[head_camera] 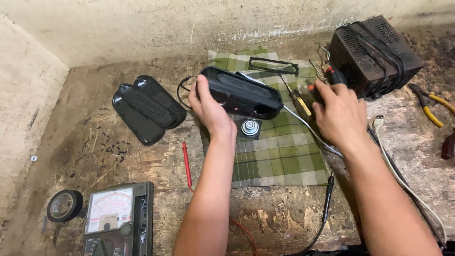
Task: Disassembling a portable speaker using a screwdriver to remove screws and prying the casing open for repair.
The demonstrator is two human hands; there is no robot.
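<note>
Slippage is risked: the speaker shell is gripped edgewise by the left hand, while tools are covered by the loosely curled right hand, grip unclear.

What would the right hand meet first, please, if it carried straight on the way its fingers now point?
Most likely the red-handled tool just past the right hand, whose fingertips seem to touch it already. Directly behind stands the black box wound with cord. Depth is hard to judge from this view.
</note>
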